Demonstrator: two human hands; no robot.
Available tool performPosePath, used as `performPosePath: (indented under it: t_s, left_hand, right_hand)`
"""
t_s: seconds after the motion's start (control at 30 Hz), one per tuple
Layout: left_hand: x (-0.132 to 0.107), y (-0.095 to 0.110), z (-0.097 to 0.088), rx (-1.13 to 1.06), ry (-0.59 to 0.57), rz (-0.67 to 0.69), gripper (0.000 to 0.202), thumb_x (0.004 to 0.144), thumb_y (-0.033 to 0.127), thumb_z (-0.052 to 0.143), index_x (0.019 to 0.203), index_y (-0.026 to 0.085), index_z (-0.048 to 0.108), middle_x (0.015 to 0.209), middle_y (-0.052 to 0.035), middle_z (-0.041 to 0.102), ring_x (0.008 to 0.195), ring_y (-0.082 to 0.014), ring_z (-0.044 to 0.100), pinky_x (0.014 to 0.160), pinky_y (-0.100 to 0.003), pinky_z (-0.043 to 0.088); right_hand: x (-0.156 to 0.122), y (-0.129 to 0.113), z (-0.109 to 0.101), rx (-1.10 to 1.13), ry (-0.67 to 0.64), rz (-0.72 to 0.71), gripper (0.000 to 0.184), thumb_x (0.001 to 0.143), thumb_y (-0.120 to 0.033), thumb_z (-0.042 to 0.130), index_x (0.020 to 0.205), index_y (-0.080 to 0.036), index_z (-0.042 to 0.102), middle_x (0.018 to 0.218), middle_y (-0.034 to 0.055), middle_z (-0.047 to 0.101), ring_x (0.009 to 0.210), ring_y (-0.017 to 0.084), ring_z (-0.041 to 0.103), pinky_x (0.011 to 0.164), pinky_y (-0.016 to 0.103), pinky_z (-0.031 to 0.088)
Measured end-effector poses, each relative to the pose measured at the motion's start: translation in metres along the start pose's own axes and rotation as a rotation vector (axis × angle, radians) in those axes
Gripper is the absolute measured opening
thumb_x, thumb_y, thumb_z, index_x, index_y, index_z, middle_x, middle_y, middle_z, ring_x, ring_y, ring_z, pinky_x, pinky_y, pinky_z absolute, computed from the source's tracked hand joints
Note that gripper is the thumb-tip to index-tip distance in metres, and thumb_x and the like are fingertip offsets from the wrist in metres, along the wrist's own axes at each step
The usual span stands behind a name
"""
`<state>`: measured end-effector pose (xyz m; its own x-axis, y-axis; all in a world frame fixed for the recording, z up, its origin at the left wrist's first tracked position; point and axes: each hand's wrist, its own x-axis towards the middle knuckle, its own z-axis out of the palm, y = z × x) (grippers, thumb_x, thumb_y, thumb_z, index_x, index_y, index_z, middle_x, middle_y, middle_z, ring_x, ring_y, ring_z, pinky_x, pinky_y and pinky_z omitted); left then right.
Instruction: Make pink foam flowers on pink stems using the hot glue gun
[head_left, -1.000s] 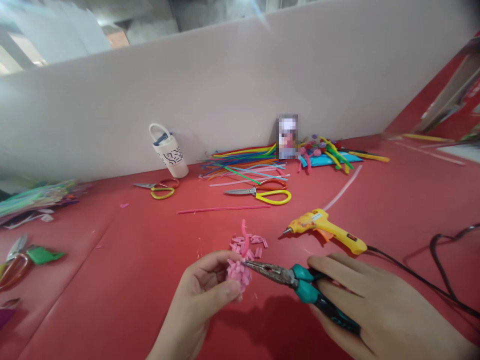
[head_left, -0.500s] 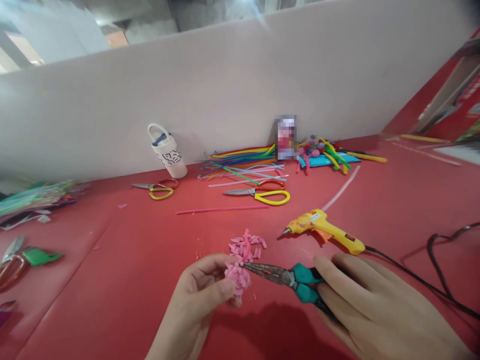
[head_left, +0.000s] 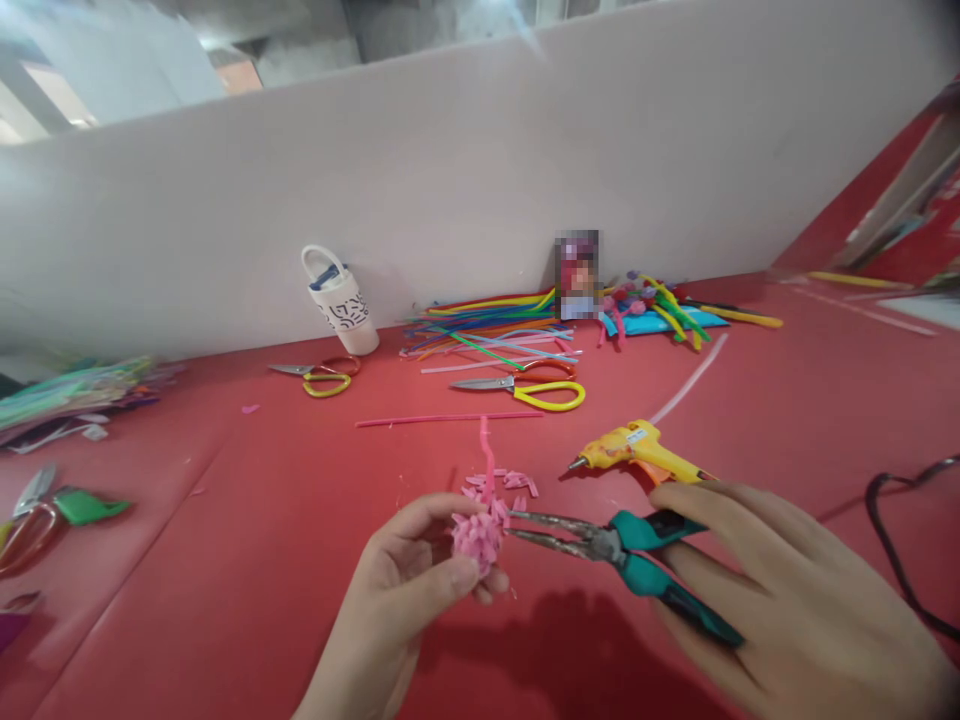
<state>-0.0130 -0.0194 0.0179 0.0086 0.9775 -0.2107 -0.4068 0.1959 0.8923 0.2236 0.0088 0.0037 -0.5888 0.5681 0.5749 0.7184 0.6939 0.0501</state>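
Between thumb and fingers, my left hand [head_left: 420,570] pinches a pink petalled craft piece [head_left: 477,540], from which a bent pink stem [head_left: 487,455] sticks up. My right hand [head_left: 787,590] grips teal-handled needle-nose pliers [head_left: 604,545]. Their jaws stand apart, with the tips close to the right side of the pink piece; whether they touch it I cannot tell. Small cut pink pieces [head_left: 519,481] lie on the red table just behind. A yellow glue gun [head_left: 637,448] rests beyond my right hand, which hides part of its handle.
Yellow-and-red-handled scissors [head_left: 525,385] and a second pair [head_left: 319,376] lie farther back. A pink stick [head_left: 442,420] lies crosswise. Colourful strips [head_left: 495,315], a white tumbler [head_left: 343,310] and a pixelated upright card [head_left: 577,275] stand along the white partition [head_left: 450,170]. A dark cord [head_left: 885,530] curls at right.
The pliers' jaws have opened and backed off to the right from the pink piece. My left hand has turned the piece, so its stem stands higher.
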Motion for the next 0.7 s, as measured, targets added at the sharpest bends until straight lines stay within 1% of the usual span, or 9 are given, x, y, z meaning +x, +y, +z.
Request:
performPosePath:
  t_s: [0.07, 0.1, 0.17, 0.27, 0.37, 0.53, 0.7]
  left_hand:
    - [0.0011, -0.0015, -0.001, 0.026, 0.019, 0.025, 0.03, 0.062, 0.019, 0.075, 0.09, 0.019, 0.066, 0.07, -0.0009, 0.065, 0.059, -0.0113, 0.058, 0.057, -0.02, 0.043]
    - [0.0018, -0.0022, -0.0018, 0.036, 0.027, 0.034, 0.03, 0.061, 0.018, 0.076, 0.089, 0.02, 0.065, 0.071, -0.0005, 0.064, 0.06, -0.0103, 0.056, 0.057, -0.019, 0.042]
    - [0.003, -0.0036, -0.0035, 0.056, 0.031, 0.038, 0.028, 0.058, 0.019, 0.078, 0.084, 0.018, 0.066, 0.072, -0.0004, 0.062, 0.064, -0.0091, 0.053, 0.059, -0.017, 0.04]
    - [0.0039, -0.0047, -0.0048, 0.061, 0.02, 0.005, 0.029, 0.056, 0.024, 0.08, 0.083, 0.017, 0.069, 0.07, -0.0008, 0.061, 0.064, -0.0088, 0.05, 0.059, -0.016, 0.038]
    - [0.0036, -0.0047, -0.0037, 0.031, 0.027, -0.02, 0.033, 0.055, 0.029, 0.081, 0.083, 0.017, 0.07, 0.069, -0.0013, 0.062, 0.061, -0.0089, 0.05, 0.058, -0.017, 0.038]
    - [0.0025, -0.0039, -0.0004, 0.006, 0.046, -0.005, 0.033, 0.051, 0.029, 0.084, 0.078, 0.017, 0.071, 0.066, -0.0005, 0.062, 0.06, -0.0079, 0.05, 0.057, -0.017, 0.038]
    - [0.0025, -0.0039, -0.0007, 0.023, 0.062, -0.009, 0.031, 0.051, 0.029, 0.083, 0.077, 0.017, 0.071, 0.067, -0.0006, 0.063, 0.062, -0.0083, 0.05, 0.058, -0.016, 0.037]
  right_hand:
    - [-0.0019, 0.0037, -0.0019, 0.089, -0.013, 0.044, 0.015, 0.079, -0.019, 0.048, 0.085, -0.021, 0.061, 0.098, 0.0095, 0.057, 0.089, 0.028, 0.055, 0.077, 0.042, 0.044]
    - [-0.0021, 0.0046, -0.0028, 0.127, -0.029, 0.066, 0.017, 0.079, -0.018, 0.046, 0.087, -0.022, 0.061, 0.099, 0.0087, 0.058, 0.09, 0.027, 0.056, 0.076, 0.04, 0.045]
    - [-0.0008, 0.0044, -0.0042, 0.176, -0.067, 0.063, 0.018, 0.079, -0.018, 0.046, 0.089, -0.023, 0.06, 0.1, 0.0074, 0.059, 0.09, 0.025, 0.057, 0.076, 0.038, 0.045]
    - [0.0031, 0.0013, -0.0045, 0.21, -0.126, 0.034, 0.016, 0.076, -0.017, 0.051, 0.088, -0.023, 0.061, 0.101, 0.0064, 0.061, 0.091, 0.026, 0.057, 0.074, 0.037, 0.046]
    - [0.0054, -0.0024, -0.003, 0.267, -0.17, 0.072, 0.019, 0.075, -0.016, 0.053, 0.09, -0.024, 0.062, 0.093, 0.0045, 0.063, 0.087, 0.025, 0.057, 0.07, 0.036, 0.045]
    - [0.0054, -0.0049, -0.0005, 0.319, -0.19, 0.098, 0.02, 0.076, -0.015, 0.053, 0.09, -0.023, 0.064, 0.09, 0.0032, 0.064, 0.082, 0.022, 0.057, 0.066, 0.034, 0.044]
    - [0.0061, -0.0045, 0.0006, 0.322, -0.188, 0.068, 0.022, 0.078, -0.015, 0.052, 0.094, -0.024, 0.065, 0.088, 0.0033, 0.063, 0.077, 0.02, 0.057, 0.065, 0.034, 0.041]
